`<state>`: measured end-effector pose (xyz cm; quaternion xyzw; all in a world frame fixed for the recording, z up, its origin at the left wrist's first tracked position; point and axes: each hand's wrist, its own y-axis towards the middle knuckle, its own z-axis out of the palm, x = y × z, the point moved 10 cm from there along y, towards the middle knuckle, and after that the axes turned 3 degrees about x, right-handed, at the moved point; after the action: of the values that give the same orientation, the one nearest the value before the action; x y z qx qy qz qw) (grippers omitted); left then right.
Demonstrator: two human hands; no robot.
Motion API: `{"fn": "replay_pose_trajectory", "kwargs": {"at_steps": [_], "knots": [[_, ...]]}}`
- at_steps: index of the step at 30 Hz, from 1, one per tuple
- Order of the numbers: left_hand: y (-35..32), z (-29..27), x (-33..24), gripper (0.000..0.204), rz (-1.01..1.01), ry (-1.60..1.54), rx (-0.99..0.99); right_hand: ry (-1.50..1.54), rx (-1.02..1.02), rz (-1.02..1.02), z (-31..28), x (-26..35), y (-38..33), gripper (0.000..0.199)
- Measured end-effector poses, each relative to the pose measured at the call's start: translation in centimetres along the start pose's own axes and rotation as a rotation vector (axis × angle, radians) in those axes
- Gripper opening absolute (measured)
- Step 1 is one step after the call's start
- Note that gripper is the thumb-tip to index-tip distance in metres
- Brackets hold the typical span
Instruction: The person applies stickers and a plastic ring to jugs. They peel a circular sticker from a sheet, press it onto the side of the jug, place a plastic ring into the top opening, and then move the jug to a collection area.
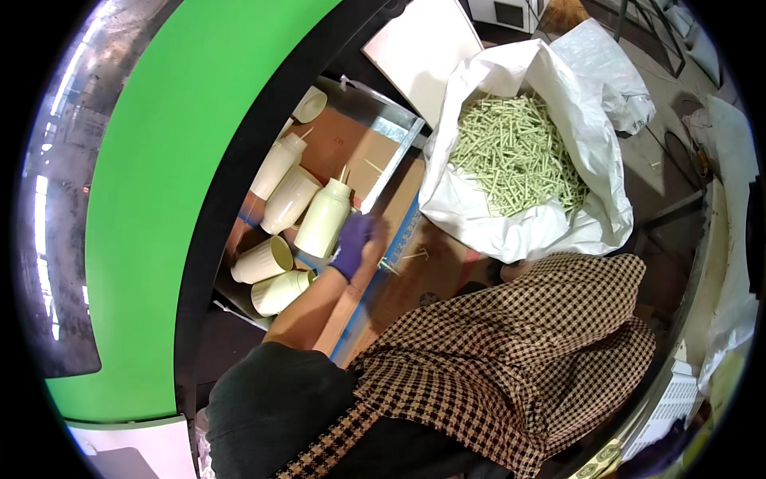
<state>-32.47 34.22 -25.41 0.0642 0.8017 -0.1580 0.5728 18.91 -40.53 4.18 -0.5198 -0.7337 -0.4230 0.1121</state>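
Five cream plastic bottles (322, 217) lie in the cardboard-lined metal tray (383, 128), three with nozzles aimed up and right, long axes slanting that way, and two open-mouthed ones (263, 259) below. The left hand in a purple glove (352, 243) touches the lower right side of the nearest nozzled bottle; whether it grips is unclear. One white sack of pale green sticks (515, 152) sits to the right.

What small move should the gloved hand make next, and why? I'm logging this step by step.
Probably lift the capped bottle clear and set it with the finished ones: the purple-gloved left hand touches its side, and its cap with thin tube looks seated. The right hand is out of view.
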Motion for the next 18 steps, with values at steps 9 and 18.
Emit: {"fn": "replay_pose_trajectory", "kwargs": {"at_steps": [9,18], "knots": [[-4.6,-18.3,13.0,0.074,-0.560,-0.620,-0.480,0.636,0.323,0.316,11.5,3.2,-7.0,0.033],[-6.6,2.4,-13.5,0.033,0.153,-0.038,-0.037,0.701,0.644,0.232,20.4,17.3,-5.6,0.052]]}}
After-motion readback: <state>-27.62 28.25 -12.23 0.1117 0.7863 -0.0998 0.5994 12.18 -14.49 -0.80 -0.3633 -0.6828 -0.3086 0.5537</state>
